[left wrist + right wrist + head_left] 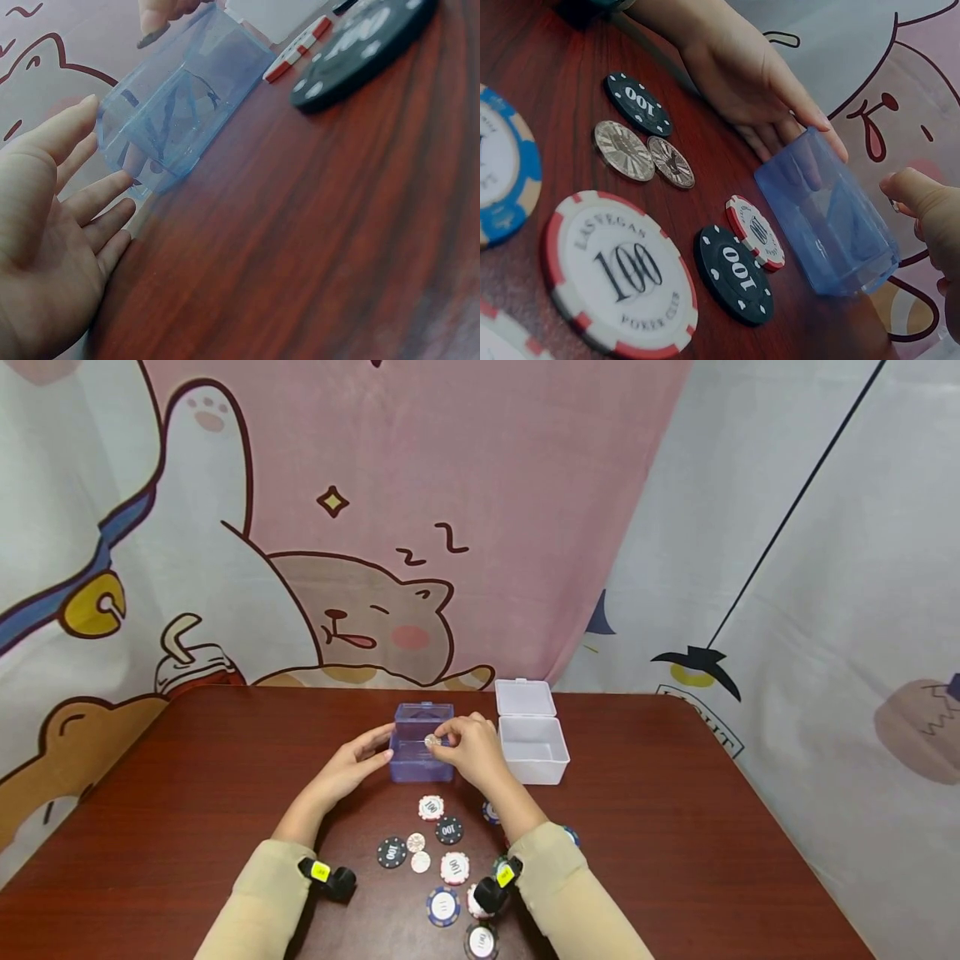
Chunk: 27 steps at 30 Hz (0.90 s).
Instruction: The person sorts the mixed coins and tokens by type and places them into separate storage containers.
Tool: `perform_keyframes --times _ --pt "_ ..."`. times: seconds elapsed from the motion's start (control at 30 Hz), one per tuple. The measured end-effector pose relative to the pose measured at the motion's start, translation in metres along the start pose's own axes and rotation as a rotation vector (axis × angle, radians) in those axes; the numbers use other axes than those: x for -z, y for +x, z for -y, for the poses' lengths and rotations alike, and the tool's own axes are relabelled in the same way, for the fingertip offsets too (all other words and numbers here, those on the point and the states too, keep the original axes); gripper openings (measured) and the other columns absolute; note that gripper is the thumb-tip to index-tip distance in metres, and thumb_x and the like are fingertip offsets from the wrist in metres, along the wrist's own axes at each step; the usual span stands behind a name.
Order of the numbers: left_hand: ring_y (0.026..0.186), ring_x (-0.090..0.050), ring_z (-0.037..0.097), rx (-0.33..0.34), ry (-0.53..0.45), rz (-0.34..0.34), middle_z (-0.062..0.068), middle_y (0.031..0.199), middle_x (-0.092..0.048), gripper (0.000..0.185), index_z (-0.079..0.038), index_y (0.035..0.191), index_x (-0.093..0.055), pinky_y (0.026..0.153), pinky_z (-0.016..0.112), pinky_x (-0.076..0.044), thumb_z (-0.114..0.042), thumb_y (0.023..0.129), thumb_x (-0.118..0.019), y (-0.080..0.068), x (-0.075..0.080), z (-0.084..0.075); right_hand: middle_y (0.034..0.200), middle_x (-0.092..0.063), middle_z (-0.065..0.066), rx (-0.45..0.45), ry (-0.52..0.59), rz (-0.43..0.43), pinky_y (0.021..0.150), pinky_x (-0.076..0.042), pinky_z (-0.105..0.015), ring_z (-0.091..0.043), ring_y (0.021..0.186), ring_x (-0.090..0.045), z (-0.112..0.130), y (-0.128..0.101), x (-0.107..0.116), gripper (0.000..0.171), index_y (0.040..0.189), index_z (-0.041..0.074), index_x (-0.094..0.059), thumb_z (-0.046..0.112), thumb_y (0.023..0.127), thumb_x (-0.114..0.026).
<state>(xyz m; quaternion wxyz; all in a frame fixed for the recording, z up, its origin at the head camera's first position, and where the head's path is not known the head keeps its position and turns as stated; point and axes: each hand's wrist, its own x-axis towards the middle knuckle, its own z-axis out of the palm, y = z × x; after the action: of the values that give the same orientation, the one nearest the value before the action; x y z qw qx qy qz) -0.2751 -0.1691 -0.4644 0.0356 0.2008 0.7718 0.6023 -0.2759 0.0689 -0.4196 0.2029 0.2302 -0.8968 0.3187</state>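
Observation:
A small blue see-through box [418, 752] stands open on the brown table [675, 827]. My left hand [372, 752] lies against its left side with straight fingers; the left wrist view shows the open palm [52, 225] beside the box [172, 112]. My right hand [444, 737] pinches a silver coin [432, 741] just above the box's opening, and the coin [154, 34] shows again at the top of the left wrist view. In the right wrist view the box [825, 217] sits between the left hand [757, 82] and my right thumb [919, 196].
A white plastic box [534, 750] with its lid up stands right of the blue one. Several poker chips marked 100 lie near my forearms, among them a black chip [449, 830], a red-and-white chip [622, 274] and two silver coins [622, 150]. A cartoon curtain hangs behind.

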Motion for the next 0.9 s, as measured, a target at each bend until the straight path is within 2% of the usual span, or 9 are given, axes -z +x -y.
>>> perform_keyframes --times 0.27,0.37,0.5,0.9 --pt "0.132 -0.037 0.036 -0.003 0.020 -0.007 0.024 0.141 -0.044 0.053 -0.001 0.144 -0.039 0.107 0.056 -0.022 -0.015 0.096 -0.057 -0.002 0.002 -0.001 0.061 -0.046 0.010 -0.117 0.012 0.055 0.068 -0.036 -0.031 -0.012 0.068 -0.043 -0.001 0.005 -0.007 0.019 0.083 0.014 -0.074 0.032 0.077 -0.080" --pt "0.132 -0.037 0.036 -0.008 0.017 -0.004 0.024 0.141 -0.044 0.054 -0.002 0.144 -0.039 0.107 0.056 -0.022 -0.016 0.096 -0.058 -0.001 0.002 0.000 0.061 -0.046 0.010 -0.137 0.006 0.060 0.066 -0.035 -0.029 -0.012 0.068 -0.043 -0.002 0.005 -0.009 0.019 0.083 0.016 -0.074 0.034 0.078 -0.079" --pt "0.132 -0.037 0.036 -0.007 0.016 -0.003 0.023 0.141 -0.044 0.055 -0.002 0.145 -0.039 0.107 0.056 -0.022 -0.018 0.096 -0.059 -0.001 0.002 0.000 0.061 -0.045 0.010 -0.127 -0.001 0.041 0.064 -0.035 -0.029 -0.012 0.067 -0.043 -0.004 0.004 -0.011 0.019 0.082 0.016 -0.074 0.034 0.078 -0.079" --pt "0.132 -0.038 0.037 0.002 0.004 -0.001 0.022 0.141 -0.044 0.053 -0.002 0.145 -0.039 0.106 0.058 -0.023 -0.014 0.096 -0.058 0.000 0.001 0.001 0.061 -0.045 0.011 -0.096 -0.074 0.013 0.070 -0.036 -0.032 -0.012 0.067 -0.043 -0.007 0.001 -0.015 0.024 0.088 0.017 -0.074 0.036 0.076 -0.081"
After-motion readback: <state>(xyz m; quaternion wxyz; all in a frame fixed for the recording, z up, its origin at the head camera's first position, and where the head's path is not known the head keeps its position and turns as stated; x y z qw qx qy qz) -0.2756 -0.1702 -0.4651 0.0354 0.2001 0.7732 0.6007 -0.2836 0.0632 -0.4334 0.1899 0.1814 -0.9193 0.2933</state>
